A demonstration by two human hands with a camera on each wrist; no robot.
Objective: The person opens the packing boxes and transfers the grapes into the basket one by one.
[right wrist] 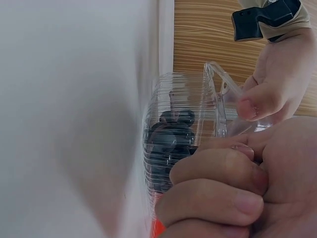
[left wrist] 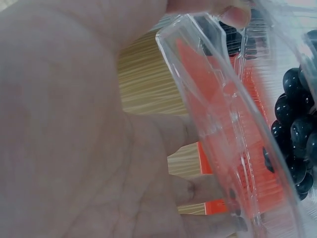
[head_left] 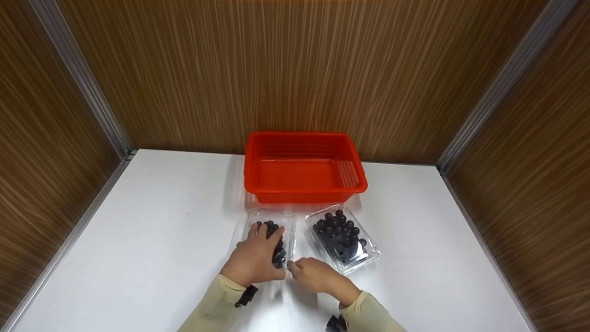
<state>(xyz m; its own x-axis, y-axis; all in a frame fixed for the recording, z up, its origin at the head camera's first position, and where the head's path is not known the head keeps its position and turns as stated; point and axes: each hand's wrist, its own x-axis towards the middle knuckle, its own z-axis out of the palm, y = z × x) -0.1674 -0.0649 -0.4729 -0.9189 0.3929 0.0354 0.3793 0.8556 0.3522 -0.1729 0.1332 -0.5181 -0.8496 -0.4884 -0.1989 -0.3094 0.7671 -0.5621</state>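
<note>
While ribbed clear plastic encases the glossy, round dark grapes [head_left: 271,227], my left grip [head_left: 253,259] spreads across this punnet [head_left: 276,215]; my right grip [head_left: 314,275], fingers curled, seems to pinch its near corner, contact partly hidden. Second punnet [head_left: 356,264] just right, red perforated basket [head_left: 305,189] behind. White tabletop [head_left: 156,221], wood-grain walls [head_left: 286,64].

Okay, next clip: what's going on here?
A person's left hand is spread over a clear plastic container of dark grapes, while the curled right hand seems to pinch its near right corner. A second clear container of grapes lies to the right, and a red plastic basket stands behind both. Whether the handled lid is loose is hard to tell.
</note>
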